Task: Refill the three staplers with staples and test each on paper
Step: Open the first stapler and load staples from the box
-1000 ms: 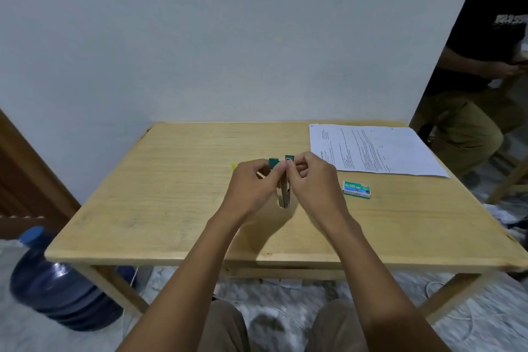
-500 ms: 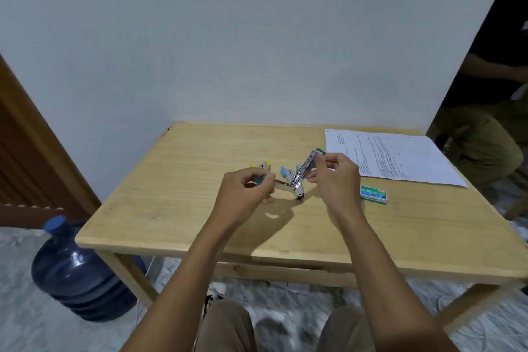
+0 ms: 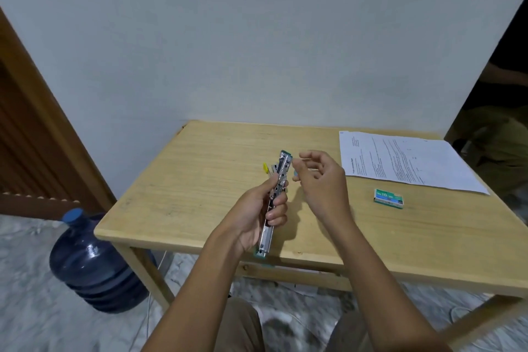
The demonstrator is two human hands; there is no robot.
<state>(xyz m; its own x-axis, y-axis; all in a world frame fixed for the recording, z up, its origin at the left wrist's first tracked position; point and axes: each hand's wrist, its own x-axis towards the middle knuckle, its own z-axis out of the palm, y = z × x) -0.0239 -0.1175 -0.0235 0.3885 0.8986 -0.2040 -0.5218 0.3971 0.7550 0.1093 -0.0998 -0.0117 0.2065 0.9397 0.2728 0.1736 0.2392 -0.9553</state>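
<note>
The left hand (image 3: 254,214) grips the opened stapler (image 3: 275,197), long axis running near-to-far, while the right hand (image 3: 320,180), loosely open and empty, hovers just right of its far end.

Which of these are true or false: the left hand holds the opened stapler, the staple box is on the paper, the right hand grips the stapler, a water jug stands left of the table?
1. The left hand holds the opened stapler. True.
2. The staple box lies on the paper. False: it lies on the bare table, nearer the person than the paper.
3. The right hand grips the stapler. False: it is beside the stapler's top end, fingers loosely curled.
4. A blue water jug stands on the floor left of the table. True.
</note>
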